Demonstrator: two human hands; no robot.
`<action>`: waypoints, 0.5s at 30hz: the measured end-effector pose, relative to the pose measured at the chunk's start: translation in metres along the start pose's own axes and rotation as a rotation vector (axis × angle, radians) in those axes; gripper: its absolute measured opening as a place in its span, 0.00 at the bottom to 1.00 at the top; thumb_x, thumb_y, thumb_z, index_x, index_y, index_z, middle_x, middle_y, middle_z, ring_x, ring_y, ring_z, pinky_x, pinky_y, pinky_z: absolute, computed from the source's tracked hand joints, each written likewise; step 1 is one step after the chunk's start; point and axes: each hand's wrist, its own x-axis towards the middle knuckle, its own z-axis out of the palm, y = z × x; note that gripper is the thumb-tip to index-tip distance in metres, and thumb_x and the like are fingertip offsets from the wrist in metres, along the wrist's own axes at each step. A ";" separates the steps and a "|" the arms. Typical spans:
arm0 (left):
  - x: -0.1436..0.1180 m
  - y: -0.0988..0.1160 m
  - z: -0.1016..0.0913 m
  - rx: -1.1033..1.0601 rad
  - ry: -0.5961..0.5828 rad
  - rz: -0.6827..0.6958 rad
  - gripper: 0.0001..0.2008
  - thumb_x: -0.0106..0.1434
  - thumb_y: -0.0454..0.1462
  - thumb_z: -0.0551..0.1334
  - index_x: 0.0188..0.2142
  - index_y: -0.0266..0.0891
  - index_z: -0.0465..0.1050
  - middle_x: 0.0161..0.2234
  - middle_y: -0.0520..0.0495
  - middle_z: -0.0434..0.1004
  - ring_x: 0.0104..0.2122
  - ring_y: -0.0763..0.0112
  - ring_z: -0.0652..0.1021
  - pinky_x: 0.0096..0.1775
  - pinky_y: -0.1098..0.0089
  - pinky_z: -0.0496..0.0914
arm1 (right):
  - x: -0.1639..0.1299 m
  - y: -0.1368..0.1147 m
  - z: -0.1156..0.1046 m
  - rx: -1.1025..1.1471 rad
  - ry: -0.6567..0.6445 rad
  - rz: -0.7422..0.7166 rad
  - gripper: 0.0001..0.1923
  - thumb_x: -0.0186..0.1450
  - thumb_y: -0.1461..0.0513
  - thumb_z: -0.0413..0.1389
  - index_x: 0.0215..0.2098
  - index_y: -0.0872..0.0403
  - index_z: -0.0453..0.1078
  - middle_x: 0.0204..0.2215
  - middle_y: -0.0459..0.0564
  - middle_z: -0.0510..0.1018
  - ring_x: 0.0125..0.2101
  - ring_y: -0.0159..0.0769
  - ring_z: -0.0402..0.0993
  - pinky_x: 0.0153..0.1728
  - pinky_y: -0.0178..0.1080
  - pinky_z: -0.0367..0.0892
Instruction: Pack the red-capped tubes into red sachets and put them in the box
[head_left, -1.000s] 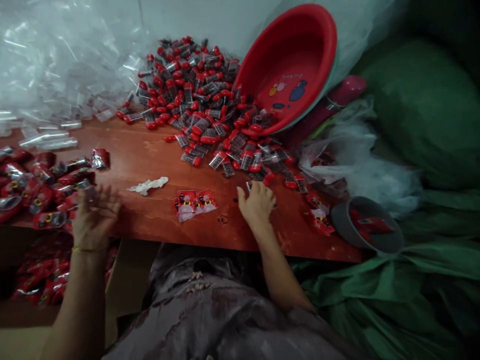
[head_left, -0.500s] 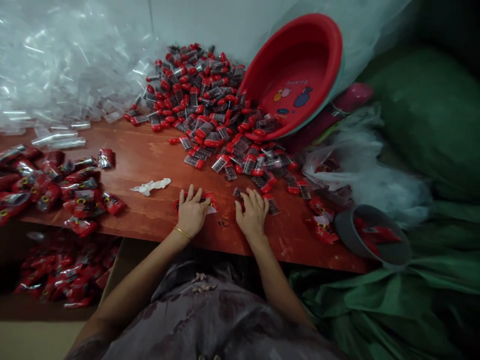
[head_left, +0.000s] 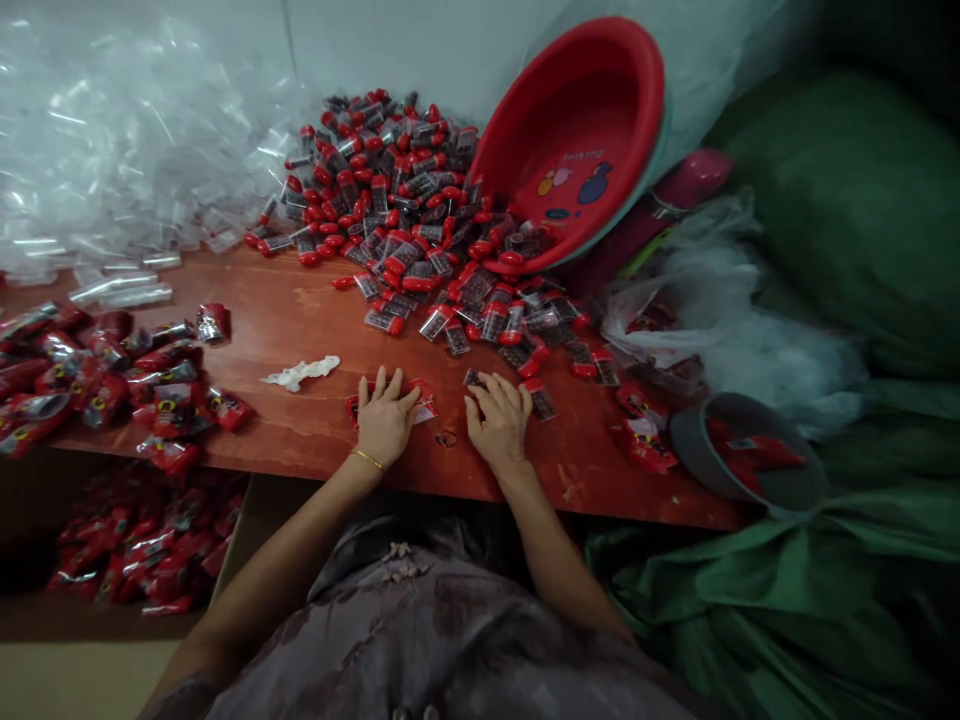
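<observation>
My left hand [head_left: 384,422] lies flat, fingers spread, on a few red printed sachets [head_left: 424,400] near the front edge of the red-brown table [head_left: 300,300]. My right hand [head_left: 499,422] rests palm down just to the right. Its fingertips touch small clear containers with red caps [head_left: 474,378], and its fingers are apart and slightly curled. A big heap of the same red-capped containers [head_left: 405,200] spills from a tipped red basin [head_left: 592,110] at the back.
Wrapped red packets [head_left: 112,370] are piled at the table's left, with more in a carton [head_left: 135,550] below. Clear plastic sleeves [head_left: 112,150] are heaped at the back left. A white scrap [head_left: 300,372], a grey bowl [head_left: 787,495] and green sacks [head_left: 862,220] lie around.
My left hand came from the packet pile at the left to the sachets in the middle and settled flat on them. My right hand shifted slightly left and flattened.
</observation>
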 end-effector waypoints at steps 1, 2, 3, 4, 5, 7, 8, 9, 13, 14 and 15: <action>0.000 0.000 0.000 -0.004 -0.008 0.008 0.16 0.65 0.42 0.54 0.48 0.48 0.75 0.59 0.42 0.66 0.62 0.48 0.59 0.59 0.42 0.50 | 0.000 0.000 0.000 0.005 -0.002 0.000 0.09 0.65 0.61 0.52 0.39 0.53 0.73 0.46 0.52 0.78 0.50 0.42 0.69 0.55 0.49 0.49; 0.000 0.000 0.001 -0.013 -0.011 0.012 0.15 0.65 0.41 0.54 0.46 0.49 0.76 0.57 0.44 0.68 0.62 0.49 0.58 0.59 0.42 0.49 | 0.001 0.000 -0.001 0.010 -0.005 0.001 0.09 0.65 0.61 0.52 0.39 0.53 0.73 0.45 0.52 0.78 0.50 0.42 0.69 0.55 0.49 0.49; 0.000 0.000 0.001 -0.025 -0.010 0.013 0.14 0.65 0.41 0.54 0.45 0.49 0.76 0.56 0.45 0.69 0.62 0.49 0.58 0.59 0.42 0.49 | 0.001 -0.002 -0.003 0.019 -0.013 0.006 0.09 0.65 0.61 0.51 0.38 0.53 0.73 0.45 0.52 0.79 0.50 0.41 0.69 0.55 0.49 0.49; -0.001 0.001 0.001 -0.040 -0.003 0.008 0.14 0.64 0.41 0.55 0.45 0.50 0.77 0.56 0.45 0.70 0.62 0.50 0.59 0.59 0.42 0.49 | 0.002 -0.004 -0.006 0.035 -0.024 0.016 0.09 0.65 0.61 0.51 0.38 0.52 0.73 0.44 0.52 0.79 0.50 0.41 0.69 0.55 0.50 0.49; -0.001 0.001 0.001 -0.059 0.013 -0.004 0.14 0.64 0.41 0.55 0.44 0.49 0.77 0.55 0.45 0.70 0.62 0.50 0.60 0.59 0.43 0.49 | 0.002 -0.008 -0.009 0.062 -0.040 0.032 0.09 0.66 0.61 0.51 0.38 0.52 0.73 0.44 0.52 0.79 0.49 0.41 0.69 0.55 0.49 0.50; -0.002 0.002 -0.001 -0.109 0.065 -0.057 0.14 0.64 0.42 0.55 0.45 0.48 0.77 0.55 0.43 0.70 0.61 0.50 0.62 0.59 0.43 0.50 | 0.003 -0.019 -0.016 0.173 -0.080 0.089 0.11 0.66 0.59 0.50 0.39 0.52 0.73 0.43 0.52 0.79 0.48 0.40 0.70 0.53 0.47 0.55; -0.003 0.003 -0.004 -0.139 0.094 -0.091 0.15 0.64 0.43 0.55 0.45 0.48 0.77 0.55 0.42 0.70 0.60 0.50 0.63 0.59 0.43 0.51 | 0.003 -0.026 -0.020 0.260 -0.104 0.132 0.12 0.66 0.58 0.50 0.40 0.52 0.73 0.43 0.53 0.79 0.47 0.40 0.71 0.52 0.46 0.58; -0.004 0.005 -0.007 -0.171 0.122 -0.124 0.15 0.64 0.43 0.55 0.46 0.48 0.76 0.55 0.42 0.70 0.60 0.51 0.63 0.59 0.43 0.52 | 0.003 -0.033 -0.022 0.368 -0.136 0.185 0.13 0.66 0.57 0.50 0.42 0.53 0.73 0.42 0.54 0.79 0.44 0.40 0.72 0.49 0.44 0.61; -0.007 0.012 -0.022 -0.296 0.167 -0.167 0.14 0.64 0.42 0.56 0.47 0.50 0.75 0.56 0.44 0.69 0.61 0.53 0.62 0.59 0.44 0.52 | 0.008 -0.062 -0.021 0.902 -0.275 0.465 0.16 0.63 0.53 0.52 0.43 0.53 0.71 0.36 0.50 0.79 0.34 0.36 0.74 0.38 0.39 0.68; -0.007 0.014 -0.026 -0.330 0.161 -0.162 0.14 0.64 0.41 0.56 0.47 0.49 0.75 0.56 0.44 0.69 0.61 0.54 0.62 0.59 0.45 0.52 | 0.010 -0.067 -0.018 1.022 -0.295 0.530 0.15 0.62 0.52 0.53 0.41 0.53 0.70 0.35 0.49 0.78 0.33 0.35 0.73 0.37 0.38 0.69; -0.008 0.015 -0.029 -0.367 0.150 -0.159 0.14 0.64 0.40 0.56 0.47 0.49 0.75 0.56 0.44 0.68 0.61 0.55 0.62 0.59 0.45 0.51 | 0.012 -0.071 -0.016 1.123 -0.300 0.584 0.14 0.61 0.52 0.54 0.40 0.53 0.70 0.34 0.48 0.78 0.33 0.34 0.73 0.36 0.37 0.69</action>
